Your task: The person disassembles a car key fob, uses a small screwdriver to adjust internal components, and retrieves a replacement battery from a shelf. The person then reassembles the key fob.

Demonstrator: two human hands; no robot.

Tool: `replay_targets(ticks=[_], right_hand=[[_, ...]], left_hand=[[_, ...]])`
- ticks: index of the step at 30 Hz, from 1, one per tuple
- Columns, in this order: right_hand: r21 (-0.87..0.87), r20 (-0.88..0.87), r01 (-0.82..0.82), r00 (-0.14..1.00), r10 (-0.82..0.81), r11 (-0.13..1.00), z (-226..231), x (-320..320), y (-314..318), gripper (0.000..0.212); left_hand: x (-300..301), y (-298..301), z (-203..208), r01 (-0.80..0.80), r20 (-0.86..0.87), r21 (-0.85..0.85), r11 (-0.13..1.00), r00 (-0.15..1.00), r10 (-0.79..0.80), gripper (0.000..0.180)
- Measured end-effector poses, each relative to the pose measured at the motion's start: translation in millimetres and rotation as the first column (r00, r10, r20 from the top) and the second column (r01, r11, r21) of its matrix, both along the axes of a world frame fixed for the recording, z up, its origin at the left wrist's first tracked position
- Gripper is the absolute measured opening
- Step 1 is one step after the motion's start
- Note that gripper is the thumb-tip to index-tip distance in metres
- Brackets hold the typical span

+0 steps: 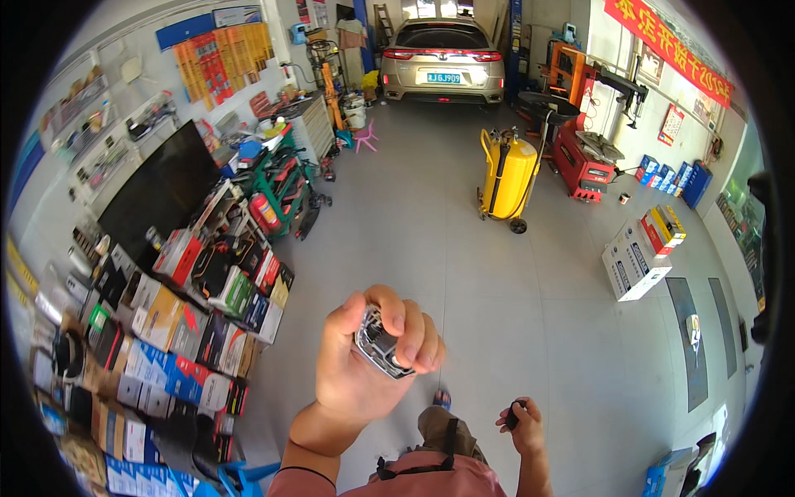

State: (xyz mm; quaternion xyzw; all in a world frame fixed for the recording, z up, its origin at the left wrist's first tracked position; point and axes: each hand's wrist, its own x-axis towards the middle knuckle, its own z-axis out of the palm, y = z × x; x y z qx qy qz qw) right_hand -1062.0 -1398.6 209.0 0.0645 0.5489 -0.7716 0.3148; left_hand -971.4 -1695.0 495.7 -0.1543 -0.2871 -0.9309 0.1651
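My left hand (383, 352) is raised in front of me, its fingers curled round a small shiny silver part (383, 341). The part has a bright rim and a dark, ridged middle; its exact kind is not clear. Lower and to the right, my right hand (523, 424) grips a small black rounded object (515, 414), partly covered by the fingers and too small to name. The two hands are well apart, and neither touches anything else.
Stacked boxes (190, 323) and a green tool cart (286, 182) line the left side. Ahead stand a yellow wheeled tank (508, 178) and a parked car (443, 62). A red tyre machine (582, 166) and a white carton (633, 261) are at right. Grey floor (397, 215) lies between.
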Motion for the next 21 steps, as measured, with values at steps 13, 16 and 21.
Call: replay_targets(ticks=[13, 16, 21], right_hand=[[-0.123, -0.092, -0.402, 0.915, 0.393, 0.907, 46, -358, -412, 0.030], [-0.049, -0.065, -0.470, 0.882, 0.467, 0.881, 19, -443, -515, 0.037], [0.230, 0.137, -0.483, 0.876, 0.463, 0.845, -164, -572, -620, 0.037]], left_hand=[[-157, -356, -223, -0.679, 0.772, 0.299, 0.671, 0.585, 0.247, 0.028], [-131, -404, -312, -0.814, 0.860, 0.303, 0.496, 0.458, 0.225, 0.028], [-241, -498, -332, -0.814, 0.857, 0.370, 0.448, 0.486, 0.174, 0.031]])
